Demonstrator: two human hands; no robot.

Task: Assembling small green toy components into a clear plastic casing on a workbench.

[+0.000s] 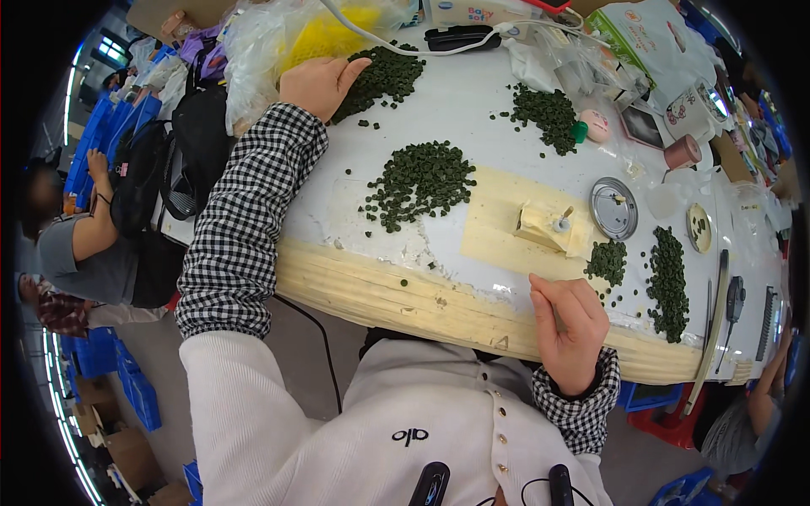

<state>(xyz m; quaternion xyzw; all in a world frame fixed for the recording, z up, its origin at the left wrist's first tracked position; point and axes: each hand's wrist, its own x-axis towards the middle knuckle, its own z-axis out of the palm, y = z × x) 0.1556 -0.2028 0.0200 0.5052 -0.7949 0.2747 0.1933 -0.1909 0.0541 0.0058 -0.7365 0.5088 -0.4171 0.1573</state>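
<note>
My left hand (316, 87) reaches to the far left, against a large heap of small dark green pieces (390, 74). Its thumb stretches out over the heap; the other fingers are mostly hidden, and I see nothing held. Close to the table's front edge, my right hand (574, 325) has thumb and fingertips pinched together; whatever is between them, if anything, is too small to tell. Just beyond it stands a small block fixture (544, 226) wrapped in cream tape, with a metal pin (566, 215) on top. Another pile of green pieces (424, 179) lies between my hands.
More green pieces lie in a small pile (606, 263), a long pile (669, 285) and a far right pile (544, 116). A round metal lid (613, 208) sits beside the fixture. A screwdriver (732, 304) lies at right. A white cable (405, 51) crosses the back; plastic bags (261, 63) crowd far left.
</note>
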